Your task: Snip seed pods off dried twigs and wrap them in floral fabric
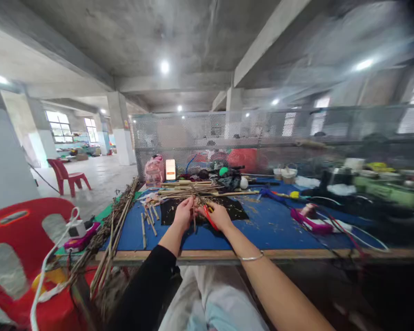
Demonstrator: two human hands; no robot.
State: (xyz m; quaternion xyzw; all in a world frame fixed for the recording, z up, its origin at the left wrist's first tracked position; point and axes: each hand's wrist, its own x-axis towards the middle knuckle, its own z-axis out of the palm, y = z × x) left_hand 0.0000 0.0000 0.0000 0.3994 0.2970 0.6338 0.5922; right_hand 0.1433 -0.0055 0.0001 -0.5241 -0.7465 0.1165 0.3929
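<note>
My left hand point(184, 214) is closed round thin bamboo sticks point(197, 198) over a black mat point(234, 209) on the blue-topped table point(269, 225). Close beside it, my right hand point(220, 216) grips a red-handled cutting tool point(209, 218), its tip at the sticks. Short cut stick pieces point(148, 221) lie to the left of the mat. Longer bamboo rods point(189, 187) lie across the table behind my hands. Shavings litter the mat.
Long thin branches point(115, 225) lie along the table's left edge. A red plastic chair point(24, 257) with a white cord stands at left, another red chair point(67, 175) further off. A pink tool point(310, 221), cables, a lit lamp point(170, 169) and a mesh screen point(262, 133) lie beyond.
</note>
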